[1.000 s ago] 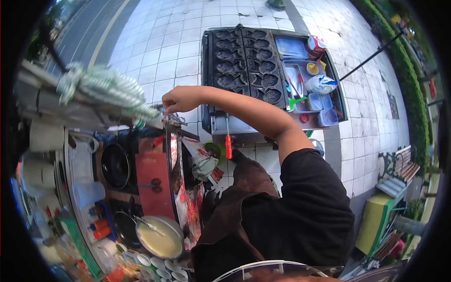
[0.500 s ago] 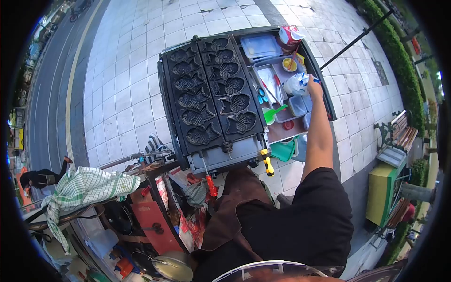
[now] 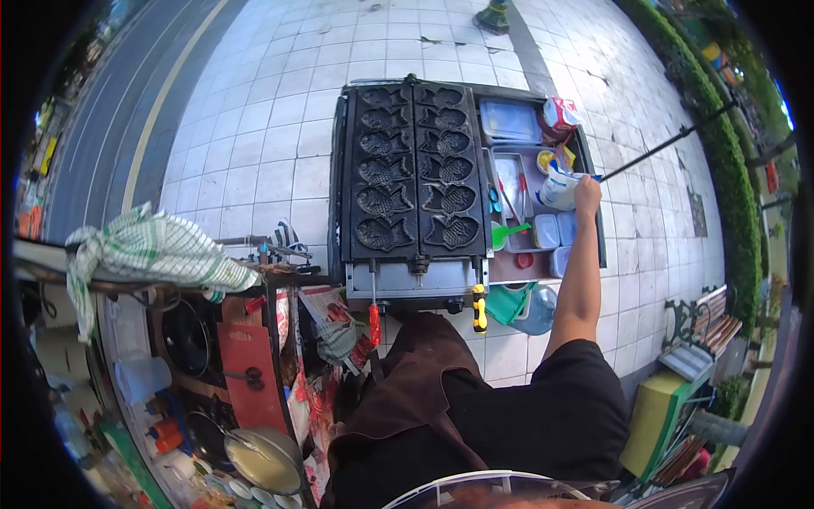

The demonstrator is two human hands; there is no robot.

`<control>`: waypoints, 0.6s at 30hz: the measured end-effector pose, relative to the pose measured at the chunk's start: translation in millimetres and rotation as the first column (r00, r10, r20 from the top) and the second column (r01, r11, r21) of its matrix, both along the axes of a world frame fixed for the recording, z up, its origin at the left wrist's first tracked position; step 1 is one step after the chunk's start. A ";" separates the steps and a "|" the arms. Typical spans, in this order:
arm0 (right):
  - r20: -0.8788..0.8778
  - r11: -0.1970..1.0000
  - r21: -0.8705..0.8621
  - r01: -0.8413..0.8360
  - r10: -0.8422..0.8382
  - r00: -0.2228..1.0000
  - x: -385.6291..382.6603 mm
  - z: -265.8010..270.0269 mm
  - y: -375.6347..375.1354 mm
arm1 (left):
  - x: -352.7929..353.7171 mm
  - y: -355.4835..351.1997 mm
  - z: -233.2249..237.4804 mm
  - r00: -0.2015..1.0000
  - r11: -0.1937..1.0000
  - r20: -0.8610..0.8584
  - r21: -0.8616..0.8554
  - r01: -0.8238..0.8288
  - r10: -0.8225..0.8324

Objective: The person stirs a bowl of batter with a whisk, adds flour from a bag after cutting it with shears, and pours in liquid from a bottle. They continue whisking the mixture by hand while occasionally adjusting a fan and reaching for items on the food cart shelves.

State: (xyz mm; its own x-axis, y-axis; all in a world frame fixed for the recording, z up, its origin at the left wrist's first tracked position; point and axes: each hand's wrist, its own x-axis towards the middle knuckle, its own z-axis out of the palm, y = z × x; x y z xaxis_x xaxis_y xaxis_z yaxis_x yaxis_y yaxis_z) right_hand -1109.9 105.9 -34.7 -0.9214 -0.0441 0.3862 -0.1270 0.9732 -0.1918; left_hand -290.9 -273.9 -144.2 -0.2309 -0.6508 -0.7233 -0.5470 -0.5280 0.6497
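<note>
My right hand (image 3: 587, 193) reaches out to the cart's right side, its fingers closed on the top of a white and blue plastic bag (image 3: 557, 188). The bag is over the tray area, close to a small yellow-topped tub (image 3: 545, 159). Lidded clear containers (image 3: 547, 231) sit just below it. Left of the bag lies a metal tray (image 3: 509, 182) with red-handled tools across it. A green scoop (image 3: 511, 232) rests nearby. The black fish-shaped waffle mould (image 3: 413, 170) lies open at the centre, its cavities bare. My left hand is out of view.
Red (image 3: 374, 324) and yellow-black (image 3: 480, 310) handles stick out from the mould's front. At lower left stand a red board (image 3: 246, 373) and a pot of pale batter (image 3: 264, 462). A checked cloth (image 3: 161, 254) hangs over a rail. A blue-lidded box (image 3: 510, 121) is at the back.
The head view has turned, so the cart looks straighter and sits lower and further right. My right hand stays on the plastic bag, which shows more upright white and blue surface.
</note>
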 end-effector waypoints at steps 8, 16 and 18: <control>-0.150 0.768 -0.227 -0.598 0.579 0.801 157.3 186.3 -69.6 | 88.8 125.6 45.0 0.932 0.930 -0.011 -0.060 -0.363 0.364; -0.179 0.314 -0.460 -0.831 0.884 0.433 337.5 265.8 -216.6 | 116.6 143.9 95.6 0.977 0.901 -0.177 -0.395 -0.177 0.114; -0.200 0.047 -0.419 -0.907 0.969 0.143 381.7 252.5 -271.2 | 123.7 149.2 108.4 0.975 0.897 -0.222 -0.426 -0.122 0.027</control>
State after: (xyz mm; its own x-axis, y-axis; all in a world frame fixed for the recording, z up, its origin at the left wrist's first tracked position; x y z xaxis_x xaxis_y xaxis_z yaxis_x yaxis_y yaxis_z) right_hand -728.1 -165.3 217.7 -0.2451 -0.8018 0.5451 -0.8245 -0.1233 -0.5522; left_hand -167.2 -124.7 -35.8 -0.2814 -0.9094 -0.3064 -0.3474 -0.2011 0.9159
